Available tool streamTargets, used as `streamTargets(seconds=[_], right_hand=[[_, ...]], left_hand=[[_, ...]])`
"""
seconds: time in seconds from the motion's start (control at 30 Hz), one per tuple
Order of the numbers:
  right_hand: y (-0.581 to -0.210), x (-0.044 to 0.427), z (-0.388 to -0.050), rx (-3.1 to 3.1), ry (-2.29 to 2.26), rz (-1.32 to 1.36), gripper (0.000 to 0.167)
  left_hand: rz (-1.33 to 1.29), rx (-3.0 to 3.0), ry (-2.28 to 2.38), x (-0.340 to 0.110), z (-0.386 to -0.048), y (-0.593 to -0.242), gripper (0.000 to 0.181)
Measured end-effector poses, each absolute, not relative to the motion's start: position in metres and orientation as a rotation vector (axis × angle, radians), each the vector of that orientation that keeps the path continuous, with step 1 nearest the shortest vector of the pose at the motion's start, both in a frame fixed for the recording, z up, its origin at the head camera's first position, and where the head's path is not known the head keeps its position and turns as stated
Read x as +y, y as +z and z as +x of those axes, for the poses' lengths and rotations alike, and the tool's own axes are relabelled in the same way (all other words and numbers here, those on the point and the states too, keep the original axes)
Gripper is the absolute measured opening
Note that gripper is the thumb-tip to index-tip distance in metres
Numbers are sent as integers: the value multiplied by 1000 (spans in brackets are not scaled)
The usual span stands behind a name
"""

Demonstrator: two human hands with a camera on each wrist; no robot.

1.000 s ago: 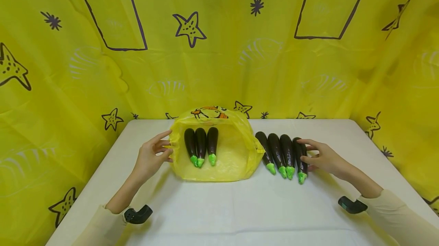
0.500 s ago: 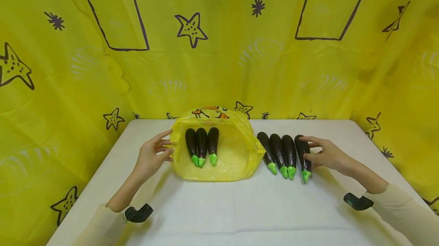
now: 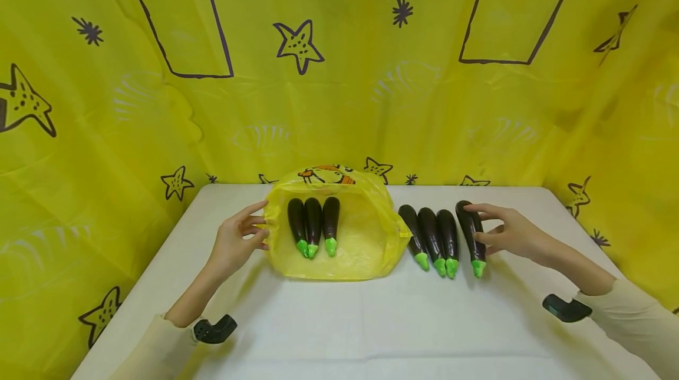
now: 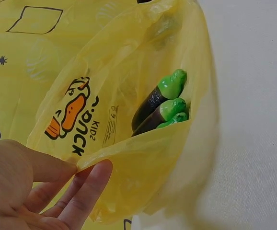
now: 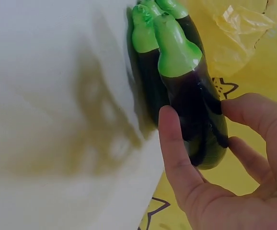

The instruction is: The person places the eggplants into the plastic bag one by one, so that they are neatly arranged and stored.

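My left hand (image 3: 236, 237) pinches the left edge of a yellow plastic bag (image 3: 363, 238), thumb against fingers in the left wrist view. The bag lies with its wide mouth towards me. Inside are three dark eggplants (image 3: 313, 224) with bright green stem ends, side by side in its left part. My right hand (image 3: 510, 234) grips another eggplant (image 3: 469, 230) between thumb and fingers, its green end towards me. In the right wrist view this eggplant (image 5: 189, 98) appears raised off the table. Left of it, three more eggplants (image 3: 436, 238) lie in a row beside the bag.
A white-covered table (image 3: 361, 321) carries everything. Yellow curtains (image 3: 339, 115) with starfish drawings stand behind it and at both sides. Each wrist bears a dark camera mount, such as the right one (image 3: 566, 308).
My right hand has taken the rightmost eggplant and moved it a little right and up, apart from the row. My left hand stays at the bag's edge.
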State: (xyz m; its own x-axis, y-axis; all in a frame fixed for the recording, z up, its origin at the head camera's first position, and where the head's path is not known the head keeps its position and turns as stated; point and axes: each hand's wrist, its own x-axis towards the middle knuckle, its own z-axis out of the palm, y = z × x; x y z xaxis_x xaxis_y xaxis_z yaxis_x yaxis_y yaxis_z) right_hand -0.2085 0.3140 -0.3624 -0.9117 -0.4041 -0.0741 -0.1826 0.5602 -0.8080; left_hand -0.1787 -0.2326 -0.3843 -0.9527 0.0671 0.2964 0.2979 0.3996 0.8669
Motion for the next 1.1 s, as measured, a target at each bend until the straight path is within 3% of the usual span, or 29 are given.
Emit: streamTargets(seconds=[1.1], right_hand=[[-326,298,-190,2688,-1189,-582,68]], left_hand=[[-329,-2432,-1580,-232,-178,-385,63]])
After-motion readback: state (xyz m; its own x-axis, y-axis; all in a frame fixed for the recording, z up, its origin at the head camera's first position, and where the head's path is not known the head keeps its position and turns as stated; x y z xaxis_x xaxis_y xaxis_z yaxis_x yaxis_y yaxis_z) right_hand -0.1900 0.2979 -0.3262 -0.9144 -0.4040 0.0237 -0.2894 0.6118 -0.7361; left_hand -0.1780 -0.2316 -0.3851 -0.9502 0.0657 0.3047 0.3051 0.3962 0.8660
